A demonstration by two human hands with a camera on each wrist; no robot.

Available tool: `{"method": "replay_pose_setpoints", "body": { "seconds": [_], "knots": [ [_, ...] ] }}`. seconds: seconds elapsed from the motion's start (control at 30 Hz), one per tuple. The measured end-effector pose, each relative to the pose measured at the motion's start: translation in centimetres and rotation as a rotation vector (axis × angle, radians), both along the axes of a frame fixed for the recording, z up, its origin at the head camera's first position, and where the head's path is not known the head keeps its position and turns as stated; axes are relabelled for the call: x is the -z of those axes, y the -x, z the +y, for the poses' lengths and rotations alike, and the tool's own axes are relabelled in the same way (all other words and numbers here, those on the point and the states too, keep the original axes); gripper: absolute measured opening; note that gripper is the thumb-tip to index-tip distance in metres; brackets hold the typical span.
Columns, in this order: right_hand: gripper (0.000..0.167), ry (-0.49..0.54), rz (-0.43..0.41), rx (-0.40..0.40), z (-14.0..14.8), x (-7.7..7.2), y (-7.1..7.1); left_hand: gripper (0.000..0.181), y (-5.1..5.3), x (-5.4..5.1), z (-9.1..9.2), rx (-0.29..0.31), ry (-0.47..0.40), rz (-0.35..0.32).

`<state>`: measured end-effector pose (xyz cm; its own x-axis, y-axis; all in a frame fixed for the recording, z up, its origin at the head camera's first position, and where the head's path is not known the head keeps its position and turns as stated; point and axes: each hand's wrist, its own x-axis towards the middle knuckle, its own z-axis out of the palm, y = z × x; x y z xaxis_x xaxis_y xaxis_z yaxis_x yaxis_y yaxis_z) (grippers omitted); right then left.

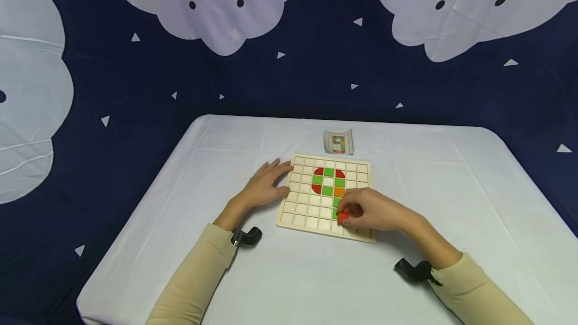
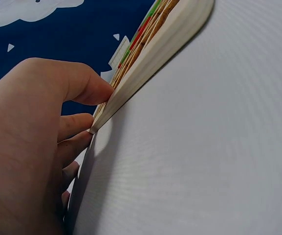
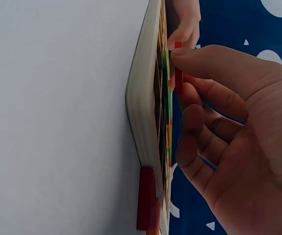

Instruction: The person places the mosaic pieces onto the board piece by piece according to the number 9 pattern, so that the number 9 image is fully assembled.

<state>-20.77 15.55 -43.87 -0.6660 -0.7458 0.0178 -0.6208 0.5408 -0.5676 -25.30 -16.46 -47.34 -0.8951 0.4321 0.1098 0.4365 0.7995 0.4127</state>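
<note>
A wooden grid board (image 1: 300, 209) lies on the table. Red, green and orange tiles fill some of its squares, among them an orange tile (image 1: 339, 192) and red tiles with rounded corners. Over the board's lower right part, my right hand (image 1: 377, 208) pinches a red tile (image 3: 179, 68) between thumb and fingertips. That tile is held slightly above the surface, beside a column of green tiles. My left hand (image 1: 266, 184) rests at the board's left edge, fingers extended and thumb (image 2: 94, 88) touching the rim. The right hand covers some squares in the head view.
Beyond the board lies a slightly curled pattern card (image 1: 338, 142) showing a coloured grid. In the right wrist view, a red block (image 3: 145, 198) and an orange piece (image 3: 153, 220) lie beside the board's edge. A white cloth (image 1: 253, 275) covers the table.
</note>
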Motion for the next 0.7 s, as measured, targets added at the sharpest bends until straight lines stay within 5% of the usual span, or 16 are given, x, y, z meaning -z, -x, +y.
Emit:
{"method": "replay_pose_setpoints", "body": {
  "seconds": [0.7],
  "knots": [
    [0.014, -0.020, 0.053, -0.055, -0.88, 0.44, -0.49, 0.064, 0.02, -0.06, 0.09, -0.003, 0.006, -0.004]
  ]
}}
